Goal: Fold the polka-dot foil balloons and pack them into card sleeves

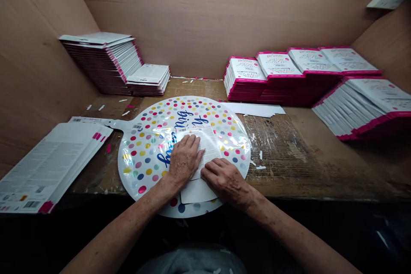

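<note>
A round foil balloon (149, 137), flat and white with coloured dots and blue lettering, lies on the worktable, its tail pointing left. On top of it rests a printed white paper insert (210, 147), with a blank white flap (195, 193) towards me. My left hand (184, 160) lies on the insert and the lettering, fingers stretched forward and the thumb out to the side. At the insert's right edge, my right hand (227, 182) has its fingers curled down and closed on the paper; the fingertips are partly hidden.
Left of the balloon lies a fanned pile of printed card sleeves (48, 162). Stacks of white and pink packs stand at the back left (105, 60) and back right (279, 68), with another stack (369, 102) at far right. White sheets (257, 109) and paper scraps lie on the table (305, 171).
</note>
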Motion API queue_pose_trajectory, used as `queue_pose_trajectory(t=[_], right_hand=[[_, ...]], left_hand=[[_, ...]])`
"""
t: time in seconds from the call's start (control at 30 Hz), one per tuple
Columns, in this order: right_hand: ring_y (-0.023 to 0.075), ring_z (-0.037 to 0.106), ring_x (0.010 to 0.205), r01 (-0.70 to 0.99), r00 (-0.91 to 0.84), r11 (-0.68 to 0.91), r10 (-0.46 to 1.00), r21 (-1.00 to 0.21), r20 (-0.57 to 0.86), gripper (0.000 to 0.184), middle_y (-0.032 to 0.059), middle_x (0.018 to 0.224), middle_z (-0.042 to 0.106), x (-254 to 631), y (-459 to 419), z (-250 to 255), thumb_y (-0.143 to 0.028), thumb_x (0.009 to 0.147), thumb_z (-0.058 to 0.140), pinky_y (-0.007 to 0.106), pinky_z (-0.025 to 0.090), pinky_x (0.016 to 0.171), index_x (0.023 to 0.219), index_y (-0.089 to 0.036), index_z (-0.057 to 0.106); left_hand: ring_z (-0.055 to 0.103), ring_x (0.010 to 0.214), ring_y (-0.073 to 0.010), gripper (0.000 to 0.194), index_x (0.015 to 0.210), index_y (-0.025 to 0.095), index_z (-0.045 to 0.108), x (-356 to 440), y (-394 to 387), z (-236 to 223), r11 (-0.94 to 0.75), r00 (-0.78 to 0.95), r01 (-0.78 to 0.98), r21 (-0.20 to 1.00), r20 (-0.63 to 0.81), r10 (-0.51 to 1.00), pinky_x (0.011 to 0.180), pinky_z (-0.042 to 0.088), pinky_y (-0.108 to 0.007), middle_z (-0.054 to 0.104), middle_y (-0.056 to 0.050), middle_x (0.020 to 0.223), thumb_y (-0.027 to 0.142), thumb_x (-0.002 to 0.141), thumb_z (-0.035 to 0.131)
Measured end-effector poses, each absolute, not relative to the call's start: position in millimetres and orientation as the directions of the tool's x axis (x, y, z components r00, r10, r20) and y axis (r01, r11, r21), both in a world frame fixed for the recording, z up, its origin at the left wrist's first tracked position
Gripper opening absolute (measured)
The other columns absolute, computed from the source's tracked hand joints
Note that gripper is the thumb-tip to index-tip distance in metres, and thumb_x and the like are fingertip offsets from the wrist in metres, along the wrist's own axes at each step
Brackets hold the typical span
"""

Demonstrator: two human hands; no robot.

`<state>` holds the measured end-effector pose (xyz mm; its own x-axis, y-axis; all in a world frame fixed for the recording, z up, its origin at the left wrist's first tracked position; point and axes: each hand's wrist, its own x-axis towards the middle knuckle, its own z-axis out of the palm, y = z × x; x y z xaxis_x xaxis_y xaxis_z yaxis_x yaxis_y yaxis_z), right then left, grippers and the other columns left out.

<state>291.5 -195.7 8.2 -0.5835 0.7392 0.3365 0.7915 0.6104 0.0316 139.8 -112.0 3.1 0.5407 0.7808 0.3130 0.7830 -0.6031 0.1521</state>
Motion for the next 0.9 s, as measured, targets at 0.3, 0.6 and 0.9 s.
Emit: queue_pose_trajectory(t=[0.3,0.6,0.9], right_hand=[[0.0186,0.054,0.069,0.742,-0.650,0.668,0.736,-0.048,0.189,0.032,0.0040,0.072,0.063,281,-201,21,-0.040,0.094,0.056,0.033,0.039,0.065,0.073,-0.017,0.063],[0.0181,0.053,0.078,0.833,-0.480,0.549,0.780,-0.073,0.402,0.016,0.0047,0.084,0.064,291,-221,11,-0.024,0.098,0.053,0.032,0.040,0.071,0.090,-0.017,0.065],[0.0213,0.055,0.079,0.811,-0.564,0.584,0.764,0.036,0.315,0.016,0.0071,0.089,0.065,272,-204,5,-0.022,0.097,0.053,0.035,0.043,0.073,0.092,-0.013,0.065]], left_hand=[[0.055,0.121,-0.0320,0.038,0.127,0.012,0.060,143,-107,-3,-0.625,0.572,0.780,0.045,0.356,0.739,0.093,0.048,-0.046,0.062,-0.016,0.131,0.030,0.096,0.048],[0.055,0.121,-0.0288,0.037,0.127,0.015,0.059,152,-121,-3,-0.650,0.582,0.756,0.074,0.378,0.720,0.093,0.047,-0.042,0.062,-0.014,0.130,0.030,0.096,0.047],[0.055,0.121,-0.0288,0.039,0.129,0.015,0.059,149,-117,-2,-0.637,0.582,0.770,0.048,0.356,0.731,0.093,0.047,-0.042,0.062,-0.014,0.132,0.032,0.097,0.046]])
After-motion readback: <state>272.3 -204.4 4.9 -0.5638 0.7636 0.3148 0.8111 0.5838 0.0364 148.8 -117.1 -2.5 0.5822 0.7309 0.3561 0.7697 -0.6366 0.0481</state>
